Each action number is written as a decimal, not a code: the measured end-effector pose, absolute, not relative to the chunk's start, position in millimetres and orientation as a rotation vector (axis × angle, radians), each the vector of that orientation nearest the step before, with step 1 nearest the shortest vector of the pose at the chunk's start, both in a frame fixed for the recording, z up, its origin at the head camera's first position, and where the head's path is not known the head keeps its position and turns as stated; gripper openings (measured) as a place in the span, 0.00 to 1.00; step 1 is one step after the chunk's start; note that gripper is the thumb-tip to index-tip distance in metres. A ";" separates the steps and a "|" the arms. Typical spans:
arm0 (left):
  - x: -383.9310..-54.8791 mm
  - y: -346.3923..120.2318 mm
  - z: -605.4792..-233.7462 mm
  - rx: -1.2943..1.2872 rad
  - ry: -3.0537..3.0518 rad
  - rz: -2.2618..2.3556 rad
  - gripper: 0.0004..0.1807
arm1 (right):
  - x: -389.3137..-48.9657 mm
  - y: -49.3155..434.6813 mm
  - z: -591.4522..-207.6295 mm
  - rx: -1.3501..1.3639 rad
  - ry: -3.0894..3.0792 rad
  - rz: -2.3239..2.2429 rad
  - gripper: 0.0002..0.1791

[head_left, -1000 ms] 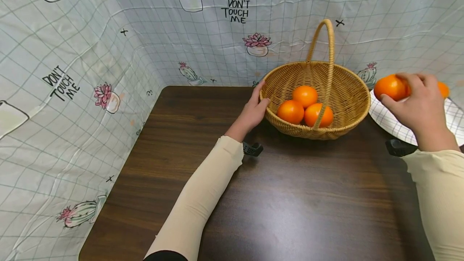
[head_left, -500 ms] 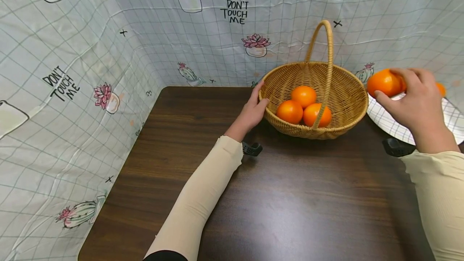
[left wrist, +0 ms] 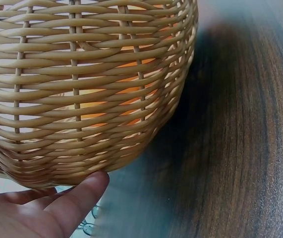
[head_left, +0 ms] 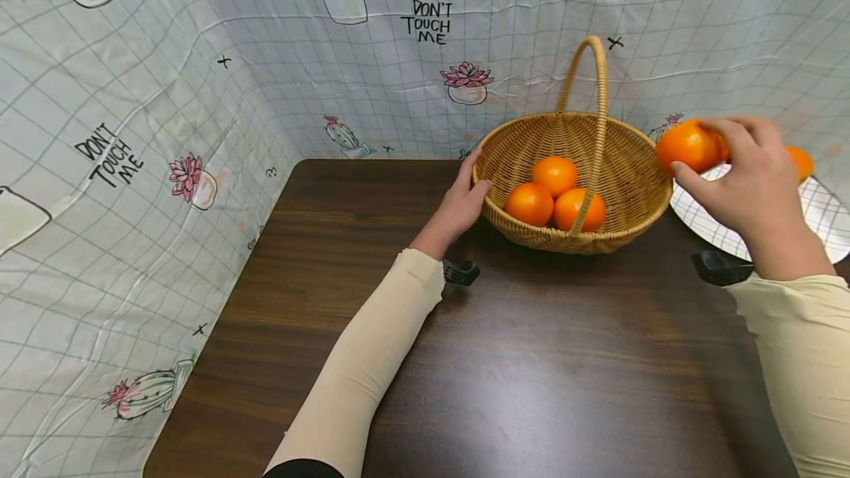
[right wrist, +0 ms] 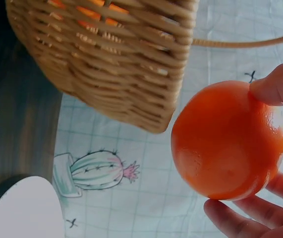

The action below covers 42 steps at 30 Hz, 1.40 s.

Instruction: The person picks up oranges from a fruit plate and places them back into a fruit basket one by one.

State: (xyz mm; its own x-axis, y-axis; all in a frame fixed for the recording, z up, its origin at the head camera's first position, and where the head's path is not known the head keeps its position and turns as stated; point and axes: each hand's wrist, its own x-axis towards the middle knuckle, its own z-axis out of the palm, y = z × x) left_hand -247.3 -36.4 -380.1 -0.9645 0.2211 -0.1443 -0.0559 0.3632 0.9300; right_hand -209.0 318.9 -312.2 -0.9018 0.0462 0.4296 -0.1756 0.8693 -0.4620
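A wicker basket (head_left: 571,238) with a tall arched handle (head_left: 602,87) stands near the back of the table. Inside it lie three oranges, among them a front-left orange (head_left: 529,203). My left hand (head_left: 462,201) grips the basket's left rim, its thumb (left wrist: 94,186) pressed at the edge in the left wrist view. At the basket's right rim, my right hand (head_left: 757,168) holds another orange (right wrist: 228,141) in the air between thumb and fingers. This orange overlaps the rim in the head view, while a gap shows between them in the right wrist view.
A white plate (head_left: 707,221) with a grid pattern sits to the right of the basket, partly behind my right hand. On it an orange (head_left: 800,163) shows past the hand. A patterned cloth (head_left: 372,80) hangs behind and left of the dark wooden table (head_left: 531,360).
My right hand has carried its orange leftward and slightly up, from over the plate to the basket's right rim. The left hand stays on the basket, whose contents look the same.
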 end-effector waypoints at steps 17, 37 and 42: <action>-246.5 -36.7 -380.1 0.138 2.373 1.641 0.32 | -212.4 303.6 -313.7 0.265 -2.580 0.669 0.32; -246.0 -37.1 -379.0 0.143 2.382 1.610 0.32 | -210.5 302.1 -320.0 0.371 -2.528 0.661 0.24; -246.4 -37.6 -380.7 0.148 2.384 1.618 0.32 | -209.9 308.2 -324.7 0.359 -2.540 0.650 0.22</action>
